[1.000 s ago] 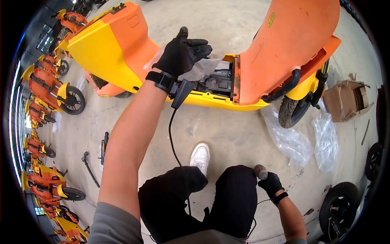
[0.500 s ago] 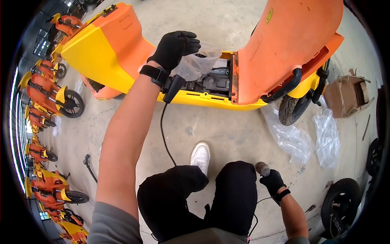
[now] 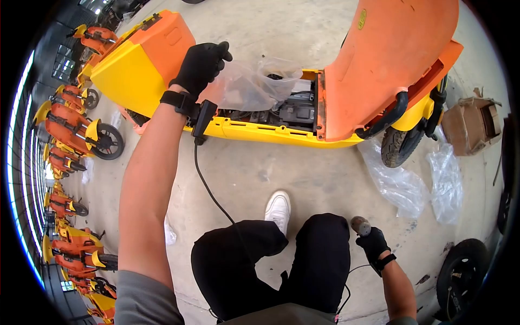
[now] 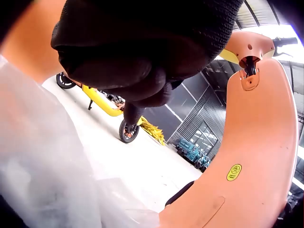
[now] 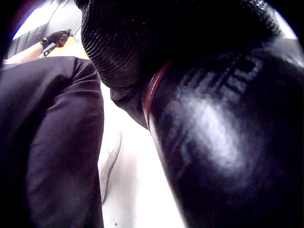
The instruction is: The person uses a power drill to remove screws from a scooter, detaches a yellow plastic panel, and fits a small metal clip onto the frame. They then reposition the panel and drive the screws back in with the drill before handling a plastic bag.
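Two hands: both in black gloves, well apart.
Left hand [image 3: 201,64]: fingers [image 4: 142,71] clenched, pinching one edge of the clear plastic bag [image 3: 246,86]; in the left wrist view the film hangs just below them.
Lie of the clear plastic bag: it stretches from the left fingertips to the open compartment [image 3: 287,111] of the yellow-and-orange scooter [image 3: 135,70], with its far end resting on the parts inside.
Right hand [image 3: 372,242]: fingers wrapped round a black-handled tool [image 3: 360,225], whose grey head pokes out above them, beside the right knee.
Orange lid [image 3: 395,49]: tipped up, beyond the bag's far end from the left fingertips.
Loose plastic [image 3: 401,184]: on the concrete ahead of the right fingers.
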Demonstrator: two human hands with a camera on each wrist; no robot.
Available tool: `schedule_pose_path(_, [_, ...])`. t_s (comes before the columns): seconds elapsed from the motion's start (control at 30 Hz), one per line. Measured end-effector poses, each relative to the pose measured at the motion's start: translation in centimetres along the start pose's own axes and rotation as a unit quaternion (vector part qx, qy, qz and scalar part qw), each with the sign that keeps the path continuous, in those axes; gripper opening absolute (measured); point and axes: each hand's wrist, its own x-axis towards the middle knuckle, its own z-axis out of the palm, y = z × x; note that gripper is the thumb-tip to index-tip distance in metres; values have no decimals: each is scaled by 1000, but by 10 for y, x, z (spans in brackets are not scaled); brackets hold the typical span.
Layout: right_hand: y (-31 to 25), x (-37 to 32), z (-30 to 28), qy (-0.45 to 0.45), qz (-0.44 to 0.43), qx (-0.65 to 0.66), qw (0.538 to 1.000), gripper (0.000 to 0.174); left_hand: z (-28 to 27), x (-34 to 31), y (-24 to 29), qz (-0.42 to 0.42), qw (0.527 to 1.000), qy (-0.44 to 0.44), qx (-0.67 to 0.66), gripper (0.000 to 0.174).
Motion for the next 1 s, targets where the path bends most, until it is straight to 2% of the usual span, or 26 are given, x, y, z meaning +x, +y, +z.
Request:
schedule_pose_path(0.07, [12, 4, 5, 14, -17, -13, 1000, 25, 0, 2, -7, 46, 997, -36, -44, 29])
schedule_pose_path(0.1, [14, 5, 6, 28, -30, -27, 999, 25, 3, 4, -10, 46, 997, -34, -44, 29])
schedule_pose_path(0.17, [6, 4, 2, 14, -17, -14, 1000, 26, 14, 1, -7, 39, 985, -85, -145, 22])
schedule_pose_path(0.2, [4, 3, 0, 1, -3, 1, 1000, 26, 12, 4, -10, 36, 983, -119, -133, 21])
schedule_pose_path(0.33, [5, 3, 1, 7, -10, 5, 1000, 26, 18, -4, 5, 12, 993, -90, -74, 22])
schedule_pose_path(0.4, [8, 4, 3, 14, -8, -7, 1000, 26, 18, -3, 2, 15, 985, -104, -139, 20])
schedule_pose_path(0.53, [-1, -3, -2, 24, -31, 8, 999, 26, 10, -2, -5, 38, 984, -103, -140, 19])
schedule_pose_path(0.63, [-4, -4, -4, 8, -1, 16, 1000, 26, -3, -2, -9, 43, 983, -93, -152, 19])
schedule_pose_path(0.7, [0, -1, -3, 10, -6, 23, 1000, 26, -10, -6, -7, 11, 990, -104, -96, 22])
schedule_pose_path(0.83, [11, 4, 1, 16, -14, 14, 1000, 25, -5, -5, -9, 15, 994, -75, -76, 20])
schedule_pose_path(0.9, [14, 5, 3, 11, -7, 38, 999, 25, -7, 1, -13, 32, 999, 9, -17, 15])
schedule_pose_path(0.93, [13, 4, 3, 9, -7, 39, 999, 25, -15, 8, -25, 31, 999, 8, -16, 15])
schedule_pose_path(0.97, [11, 3, 1, 13, -6, 38, 999, 26, -28, 20, -44, 85, 990, 30, 113, 13])
schedule_pose_path(1.0, [9, 2, 1, 17, -6, 39, 999, 26, -38, 26, -54, 138, 960, 50, 240, 13])
